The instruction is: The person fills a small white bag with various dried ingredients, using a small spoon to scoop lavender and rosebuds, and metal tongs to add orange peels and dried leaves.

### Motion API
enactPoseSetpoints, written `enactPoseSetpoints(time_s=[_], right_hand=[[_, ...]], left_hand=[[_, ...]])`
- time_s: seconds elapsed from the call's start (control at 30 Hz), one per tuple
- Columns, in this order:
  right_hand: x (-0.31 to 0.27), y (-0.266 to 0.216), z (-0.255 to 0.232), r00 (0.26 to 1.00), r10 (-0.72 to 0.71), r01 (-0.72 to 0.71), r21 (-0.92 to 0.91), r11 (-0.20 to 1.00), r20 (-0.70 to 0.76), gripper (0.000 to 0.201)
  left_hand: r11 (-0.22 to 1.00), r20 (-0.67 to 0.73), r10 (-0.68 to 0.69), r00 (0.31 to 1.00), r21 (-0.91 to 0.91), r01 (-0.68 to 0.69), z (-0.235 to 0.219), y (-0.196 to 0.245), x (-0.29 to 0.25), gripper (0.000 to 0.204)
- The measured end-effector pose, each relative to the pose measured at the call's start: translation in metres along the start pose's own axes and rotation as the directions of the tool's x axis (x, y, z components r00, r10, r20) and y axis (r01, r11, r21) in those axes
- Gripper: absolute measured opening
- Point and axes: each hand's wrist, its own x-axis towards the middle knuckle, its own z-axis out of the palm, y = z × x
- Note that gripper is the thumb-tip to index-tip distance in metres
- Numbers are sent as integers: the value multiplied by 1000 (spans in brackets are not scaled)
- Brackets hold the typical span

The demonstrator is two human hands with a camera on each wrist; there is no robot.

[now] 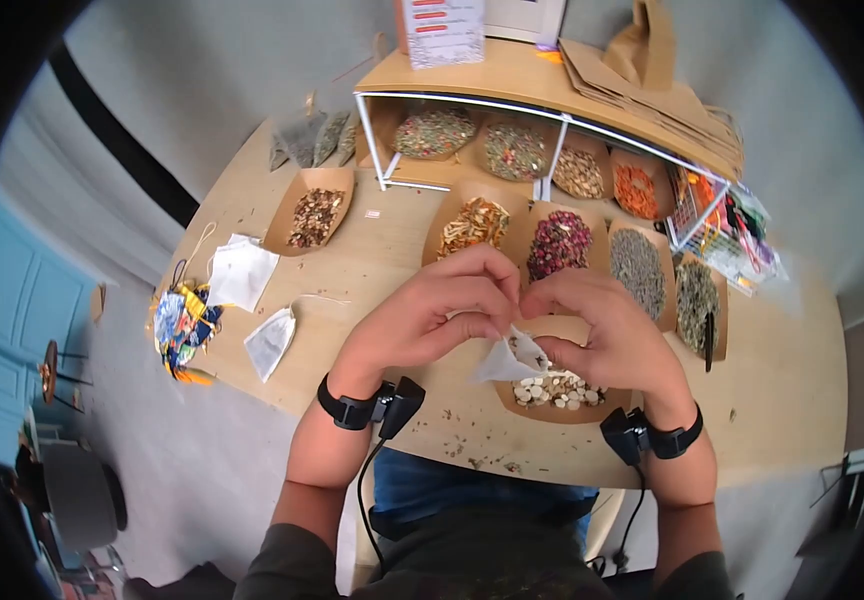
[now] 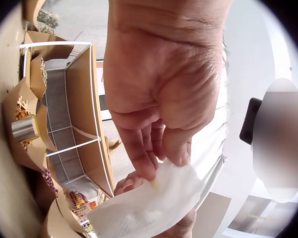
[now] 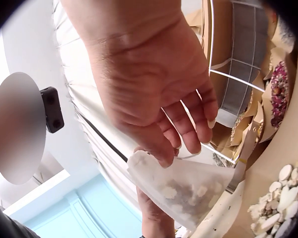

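Note:
Both hands hold a small white mesh pouch (image 1: 504,362) by its top edge, above a paper tray of whitish slices (image 1: 559,390). The left hand (image 1: 442,308) pinches the pouch's rim between thumb and fingers; in the left wrist view that hand (image 2: 161,99) grips the white fabric (image 2: 149,203). On the other side, the right hand (image 1: 607,330) pinches the rim too. Pale and dark pieces show through the pouch (image 3: 184,191) in the right wrist view, under the right hand (image 3: 149,89), whose thumb presses the fabric while several fingers are loosely bent.
Paper trays of orange pieces (image 1: 474,225), rosebuds (image 1: 559,243), grey-purple buds (image 1: 638,270) and dried leaves (image 1: 694,300) stand beyond the hands. Behind is a wooden shelf (image 1: 542,75). Flat white pouches (image 1: 242,272), a single pouch (image 1: 271,343) and a colourful bundle (image 1: 184,325) lie left.

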Motion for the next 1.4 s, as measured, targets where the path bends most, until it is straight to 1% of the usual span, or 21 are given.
enactPoseSetpoints(time_s=[0.07, 0.2, 0.23, 0.27, 0.33, 0.4, 0.53, 0.63, 0.7, 0.73, 0.8, 0.83, 0.9, 0.93, 1.0, 1.03, 1.1, 1.13, 1.2, 1.3, 1.4], right_hand=[[4, -7, 2, 996, 62, -54, 113, 992, -66, 37], [14, -11, -1, 999, -29, 30, 79, 996, -23, 28], [18, -11, 1, 995, -65, 71, 86, 994, -71, 22], [20, -10, 2, 987, -100, 112, 93, 989, -124, 16], [21, -6, 2, 990, -96, 107, 102, 989, -102, 15], [21, -1, 1, 991, -87, 98, 112, 989, -101, 14], [19, 0, -7, 991, -95, 105, 106, 989, -97, 14], [17, -3, -8, 988, -75, 93, 139, 986, -132, 13], [17, -7, -6, 983, -55, 81, 146, 986, -174, 10], [17, -9, -5, 976, -28, 60, 140, 988, -217, 8], [18, -11, -2, 965, -5, 42, 134, 990, -262, 7], [18, -10, 0, 959, 24, 12, 123, 992, -284, 6], [19, -11, 3, 950, 48, -14, 113, 993, -310, 6], [19, -13, 5, 952, 60, -19, 138, 990, -299, 5], [19, -13, 5, 954, 68, -21, 163, 986, -293, 5], [18, -12, 3, 966, 56, -24, 129, 991, -253, 5], [18, -7, -5, 976, 41, -22, 87, 996, -214, 5], [17, -3, -9, 977, 36, -16, 97, 995, -211, 5], [15, 0, -14, 979, 39, -18, 103, 994, -201, 6], [13, 3, -17, 976, 76, -42, 166, 985, -206, 6], [11, 4, -26, 967, 17, 13, 114, 993, -254, 7]], left_hand=[[1000, -43, 23, 999, -10, -24, -1, -3, -1, 12], [995, -97, 37, 995, -92, -46, 1, -9, -2, 14], [994, -131, 37, 991, -96, -50, 0, -10, -2, 14], [997, -118, 20, 993, -70, -28, -1, -10, -2, 10], [998, -123, -11, 992, -55, 5, -2, -12, -2, 9], [998, -102, 57, 993, -10, -59, -3, -16, -2, 9], [999, -76, 24, 997, -30, -26, -2, -16, -2, 8], [1000, -10, -11, 1000, 1, 11, -3, -18, -1, 16], [960, -15, -141, 990, -247, 133, 2, -25, -5, 33], [960, -12, -141, 990, -245, 134, 4, -24, -4, 33], [906, 16, -173, 985, -388, 166, 6, -17, -1, 50], [908, 17, -172, 985, -385, 165, 6, -15, -1, 50], [984, 12, -113, 994, -138, 113, 4, -11, 0, 58], [985, 12, -114, 993, -133, 114, 7, -12, -1, 58], [978, -151, -193, 970, 50, 202, 12, -16, 3, 46], [978, -148, -191, 970, 55, 201, 9, -14, 2, 46], [966, -126, -189, 974, 153, 208, 3, -11, 2, 24], [967, -127, -183, 975, 154, 202, 3, -11, 3, 24], [968, -236, -222, 946, 65, 243, 7, -10, 3, 12], [965, -203, -228, 952, 83, 249, 5, -11, 2, 16], [952, -198, -263, 944, 103, 287, 3, -8, 2, 18]])
